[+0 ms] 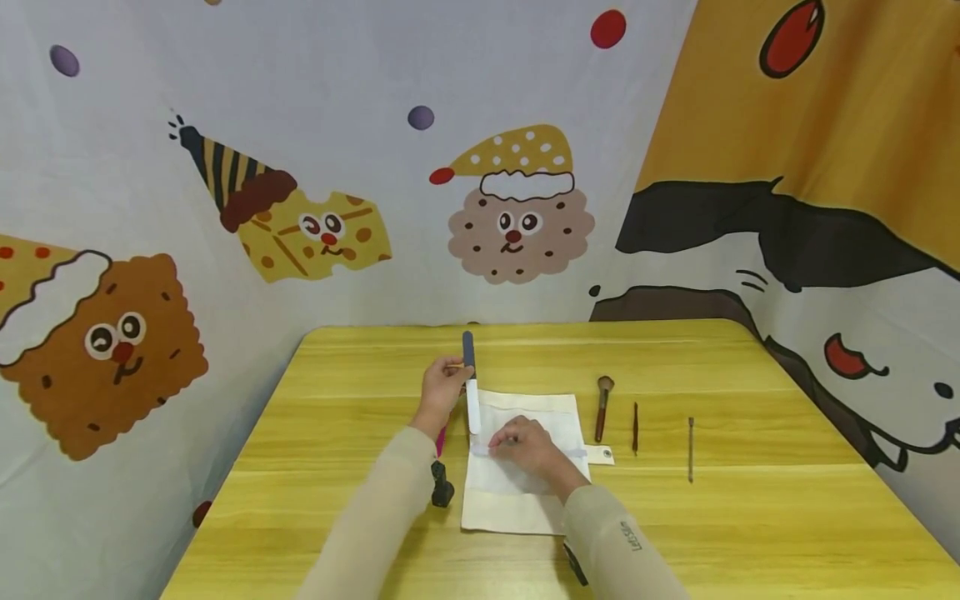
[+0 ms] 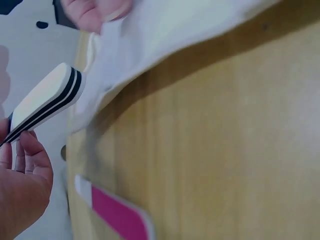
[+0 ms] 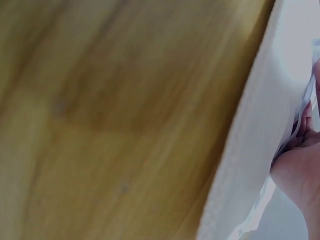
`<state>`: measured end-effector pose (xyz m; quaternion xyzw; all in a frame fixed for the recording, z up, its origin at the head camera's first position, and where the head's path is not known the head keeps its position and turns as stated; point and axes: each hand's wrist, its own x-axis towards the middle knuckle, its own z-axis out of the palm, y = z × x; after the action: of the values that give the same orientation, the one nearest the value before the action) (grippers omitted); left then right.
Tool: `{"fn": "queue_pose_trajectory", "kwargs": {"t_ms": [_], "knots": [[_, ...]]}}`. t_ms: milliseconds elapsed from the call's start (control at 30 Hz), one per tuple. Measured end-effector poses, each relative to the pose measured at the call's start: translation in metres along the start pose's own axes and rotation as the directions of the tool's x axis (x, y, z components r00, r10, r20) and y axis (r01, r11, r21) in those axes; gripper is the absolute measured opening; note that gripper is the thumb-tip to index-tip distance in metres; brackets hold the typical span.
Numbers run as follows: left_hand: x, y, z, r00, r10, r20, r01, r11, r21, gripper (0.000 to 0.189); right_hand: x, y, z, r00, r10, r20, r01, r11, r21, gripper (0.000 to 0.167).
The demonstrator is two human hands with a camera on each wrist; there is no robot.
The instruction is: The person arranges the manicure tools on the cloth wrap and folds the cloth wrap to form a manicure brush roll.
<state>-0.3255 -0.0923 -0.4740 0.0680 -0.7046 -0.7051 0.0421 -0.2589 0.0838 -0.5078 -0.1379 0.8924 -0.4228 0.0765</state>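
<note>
My left hand (image 1: pixel 441 393) pinches a nail file (image 1: pixel 472 406), dark blue at its far end and white at its near end. The file tilts over the left edge of an unrolled white cloth pouch (image 1: pixel 517 510), and its layered black-and-white edge shows in the left wrist view. With fingers bent, my right hand (image 1: pixel 525 446) pinches a translucent strip (image 3: pixel 306 97) that runs across the middle of the pouch. A pink nail file (image 2: pixel 120 212) with a white end lies on the table beside the pouch, partly behind the left wrist in the head view.
Right of the pouch, a makeup brush (image 1: pixel 602 412), a thin dark-red tool (image 1: pixel 636 429) and a slim metallic stick (image 1: pixel 691 450) lie apart on the wooden table (image 1: pixel 772 517). A snap tab (image 1: pixel 601 455) sticks out from the pouch's right side. A printed curtain (image 1: pixel 360 100) hangs behind.
</note>
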Motion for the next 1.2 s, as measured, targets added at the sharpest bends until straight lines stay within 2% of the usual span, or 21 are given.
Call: {"fn": "queue_pose_trajectory", "kwargs": {"t_ms": [133, 333, 467, 600, 700, 800, 1000, 1100, 1200], "knots": [[-0.001, -0.006, 0.005, 1.0, 0.001, 0.02, -0.001, 1.0, 0.017, 0.025, -0.001, -0.002, -0.001, 1.0, 0.007, 0.004, -0.007, 1.0, 0.006, 0.008], [-0.004, -0.016, 0.004, 0.997, -0.003, 0.073, -0.001, 0.999, 0.052, 0.024, -0.001, -0.004, -0.002, 1.0, -0.003, 0.006, 0.003, 1.0, 0.012, 0.005], [-0.011, -0.019, 0.001, 0.993, -0.008, 0.122, -0.003, 0.996, 0.086, 0.025, 0.0, -0.003, -0.002, 1.0, -0.016, 0.003, 0.016, 1.0, 0.009, 0.005], [-0.019, -0.02, -0.002, 0.983, -0.053, 0.176, 0.027, 0.989, 0.144, 0.027, 0.001, -0.001, -0.002, 1.0, -0.01, 0.003, 0.01, 1.0, 0.019, 0.005], [-0.024, -0.02, -0.004, 0.978, -0.076, 0.195, 0.041, 0.983, 0.178, 0.028, 0.002, -0.001, -0.003, 1.0, -0.009, 0.0, 0.009, 0.999, 0.031, 0.004], [-0.03, -0.019, -0.007, 0.975, -0.076, 0.209, 0.031, 0.977, 0.21, 0.028, 0.002, 0.0, -0.004, 1.0, -0.005, -0.003, 0.005, 0.999, 0.038, 0.005], [-0.038, -0.019, -0.014, 0.968, -0.064, 0.241, -0.025, 0.936, 0.35, 0.03, 0.004, 0.001, -0.003, 1.0, 0.02, -0.007, -0.02, 0.999, 0.034, 0.005], [-0.039, -0.02, -0.017, 0.967, -0.057, 0.248, -0.047, 0.918, 0.394, 0.03, 0.004, 0.001, -0.002, 1.0, 0.02, -0.007, -0.02, 0.999, 0.027, 0.004], [-0.035, -0.022, -0.017, 0.973, -0.033, 0.23, -0.07, 0.903, 0.424, 0.031, 0.004, 0.002, -0.001, 1.0, 0.0, -0.003, 0.0, 1.0, 0.015, 0.007]]}}
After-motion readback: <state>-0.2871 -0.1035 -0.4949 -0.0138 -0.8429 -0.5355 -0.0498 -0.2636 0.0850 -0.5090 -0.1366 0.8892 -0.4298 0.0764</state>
